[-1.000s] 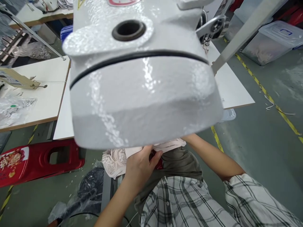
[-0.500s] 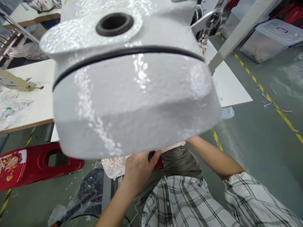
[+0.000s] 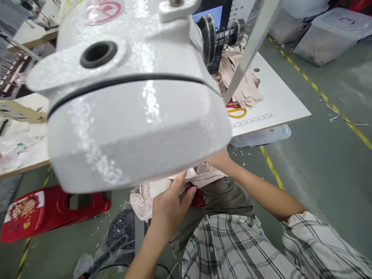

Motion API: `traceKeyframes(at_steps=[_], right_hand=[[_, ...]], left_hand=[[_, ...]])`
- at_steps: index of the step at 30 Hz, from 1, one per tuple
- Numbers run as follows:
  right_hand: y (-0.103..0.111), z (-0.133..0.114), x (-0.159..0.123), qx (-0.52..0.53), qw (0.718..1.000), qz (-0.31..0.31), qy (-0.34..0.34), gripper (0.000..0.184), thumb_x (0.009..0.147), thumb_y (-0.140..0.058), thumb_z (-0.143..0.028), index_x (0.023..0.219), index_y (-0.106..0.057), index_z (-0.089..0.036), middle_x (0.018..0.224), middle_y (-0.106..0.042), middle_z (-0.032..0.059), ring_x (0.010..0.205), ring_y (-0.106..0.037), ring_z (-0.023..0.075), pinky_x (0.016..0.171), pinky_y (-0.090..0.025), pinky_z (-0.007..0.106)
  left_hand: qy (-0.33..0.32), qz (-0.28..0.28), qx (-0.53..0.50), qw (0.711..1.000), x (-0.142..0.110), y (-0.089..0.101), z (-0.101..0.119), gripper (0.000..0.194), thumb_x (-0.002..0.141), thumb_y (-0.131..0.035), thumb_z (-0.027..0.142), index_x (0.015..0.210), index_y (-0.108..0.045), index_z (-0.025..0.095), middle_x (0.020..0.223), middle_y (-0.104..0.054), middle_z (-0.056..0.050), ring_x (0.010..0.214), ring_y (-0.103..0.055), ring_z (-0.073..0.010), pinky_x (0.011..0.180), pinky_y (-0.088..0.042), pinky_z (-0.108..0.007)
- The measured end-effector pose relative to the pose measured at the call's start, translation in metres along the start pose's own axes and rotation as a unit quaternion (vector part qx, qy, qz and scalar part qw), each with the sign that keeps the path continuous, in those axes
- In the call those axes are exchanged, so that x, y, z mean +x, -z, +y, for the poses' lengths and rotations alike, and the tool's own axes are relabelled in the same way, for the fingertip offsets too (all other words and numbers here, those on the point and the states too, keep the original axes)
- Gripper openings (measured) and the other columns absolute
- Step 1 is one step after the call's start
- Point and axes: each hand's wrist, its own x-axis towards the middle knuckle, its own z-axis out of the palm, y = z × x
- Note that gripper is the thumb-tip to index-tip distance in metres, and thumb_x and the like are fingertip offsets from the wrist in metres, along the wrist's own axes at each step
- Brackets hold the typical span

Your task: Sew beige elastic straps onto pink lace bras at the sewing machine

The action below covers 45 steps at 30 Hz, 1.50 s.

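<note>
"where's the cloth (image 3: 145, 195)?"

"under the near edge of the machine (image 3: 139, 131), just above the lap (image 3: 229, 197). its lace end bunches out to the left; what carries it is hidden."

"and the left hand (image 3: 169, 205)?"

"at the cloth's near side, forefinger laid along it, thumb partly spread from that finger. i can't tell whether the hidden fingers pinch it. i'd guess the forefinger is there to keep the folds in line."

"the right hand (image 3: 220, 160)?"

"it reaches in at the cloth's other end. the machine covers its fingertips, so i can't tell how far they close or on what. one hand at each end probably lets the piece be kept spread between them."

"what's on the table (image 3: 285, 97)?"

"a ruler (image 3: 252, 120) along the near edge, scissors (image 3: 236, 110) just behind it, then a heap of strips (image 3: 244, 87) beside the machine."

"why there?"

"within the right arm's reach, i'd say, and off the corner, where they'd be easier to knock down."
</note>
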Motion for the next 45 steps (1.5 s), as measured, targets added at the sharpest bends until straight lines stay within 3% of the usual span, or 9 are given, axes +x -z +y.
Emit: traceKeyframes(at_steps=[9, 22, 26, 28, 32, 34, 39, 42, 45], right_hand=[[0.005, 0.004, -0.012, 0.035, 0.999, 0.015, -0.034, 0.022, 0.091, -0.054, -0.038, 0.099, -0.063, -0.02, 0.109, -0.065, 0.008, 0.079, -0.06, 0.0167, 0.073, -0.052, 0.032], [0.008, -0.007, -0.042, 0.115, 0.991, -0.014, -0.064, 0.01, 0.092, -0.054, -0.028, 0.093, -0.061, -0.02, 0.099, -0.062, 0.0063, 0.09, -0.059, 0.0168, 0.076, -0.049, 0.03], [0.008, -0.009, -0.05, 0.13, 0.988, -0.023, -0.082, 0.011, 0.091, -0.056, -0.031, 0.093, -0.061, -0.021, 0.1, -0.062, 0.0062, 0.091, -0.058, 0.0178, 0.076, -0.048, 0.03], [0.007, -0.01, -0.052, 0.141, 0.986, -0.02, -0.089, 0.012, 0.089, -0.058, -0.032, 0.093, -0.06, -0.021, 0.098, -0.061, 0.0053, 0.088, -0.058, 0.0172, 0.075, -0.047, 0.03], [0.003, -0.012, -0.055, 0.165, 0.982, -0.002, -0.088, 0.017, 0.087, -0.061, -0.036, 0.092, -0.059, -0.02, 0.093, -0.059, 0.0035, 0.081, -0.057, 0.0159, 0.075, -0.047, 0.031], [0.001, -0.014, -0.056, 0.166, 0.983, 0.009, -0.083, 0.019, 0.085, -0.062, -0.037, 0.092, -0.058, -0.02, 0.092, -0.059, 0.003, 0.08, -0.057, 0.0157, 0.075, -0.047, 0.031], [0.001, -0.024, -0.067, 0.134, 0.987, 0.014, -0.083, 0.032, 0.082, -0.067, -0.046, 0.098, -0.058, -0.02, 0.094, -0.062, 0.0044, 0.083, -0.058, 0.0184, 0.077, -0.047, 0.033], [0.005, -0.027, -0.081, 0.142, 0.982, -0.011, -0.12, 0.027, 0.086, -0.063, -0.043, 0.098, -0.06, -0.019, 0.092, -0.064, 0.0041, 0.083, -0.058, 0.0187, 0.076, -0.046, 0.032], [0.015, -0.028, -0.094, 0.153, 0.977, -0.025, -0.145, 0.026, 0.091, -0.054, -0.039, 0.075, -0.056, -0.019, 0.075, -0.054, 0.0001, 0.074, -0.051, 0.0159, 0.07, -0.043, 0.029]], left_hand=[[-0.004, -0.013, 0.016, 1.0, 0.002, 0.008, 0.005, 0.047, 0.095, -0.057, 0.043, 0.137, -0.057, 0.022, 0.086, -0.073, -0.003, 0.058, -0.063, -0.0147, 0.049, -0.038, -0.022], [-0.034, 0.015, 0.024, 0.999, 0.009, 0.002, 0.017, 0.049, 0.096, -0.054, 0.043, 0.141, -0.053, 0.022, 0.089, -0.074, -0.005, 0.059, -0.063, -0.0142, 0.049, -0.039, -0.021], [-0.032, -0.019, 0.026, 0.999, 0.008, 0.001, 0.018, 0.05, 0.098, -0.052, 0.042, 0.144, -0.049, 0.022, 0.083, -0.072, -0.003, 0.046, -0.055, -0.0103, 0.046, -0.037, -0.02], [-0.037, -0.007, 0.027, 0.999, 0.005, -0.002, 0.017, 0.055, 0.098, -0.05, 0.044, 0.148, -0.042, 0.021, 0.09, -0.073, -0.006, 0.046, -0.057, -0.0106, 0.046, -0.04, -0.021], [-0.048, 0.075, 0.029, 0.996, -0.002, -0.008, 0.015, 0.084, 0.097, -0.047, 0.053, 0.157, -0.01, 0.008, 0.124, -0.064, -0.028, 0.085, -0.073, -0.0289, 0.062, -0.055, -0.034], [-0.037, 0.071, 0.018, 0.997, -0.006, -0.009, 0.015, 0.088, 0.098, -0.044, 0.053, 0.157, 0.0, 0.005, 0.13, -0.059, -0.033, 0.097, -0.072, -0.0336, 0.069, -0.057, -0.039], [-0.006, 0.029, -0.002, 1.0, -0.02, -0.024, 0.024, 0.091, 0.098, -0.046, 0.049, 0.157, 0.008, 0.007, 0.124, -0.065, -0.031, 0.086, -0.075, -0.0329, 0.061, -0.06, -0.038], [-0.069, 0.043, 0.006, 0.997, -0.037, -0.046, 0.04, 0.096, 0.096, -0.053, 0.047, 0.157, 0.007, 0.005, 0.142, -0.048, -0.036, 0.118, -0.064, -0.0402, 0.083, -0.06, -0.046], [-0.106, 0.028, -0.044, 0.993, -0.054, -0.062, 0.059, 0.096, 0.094, -0.055, 0.046, 0.158, 0.005, 0.004, 0.152, -0.036, -0.036, 0.136, -0.048, -0.0431, 0.099, -0.053, -0.051]])
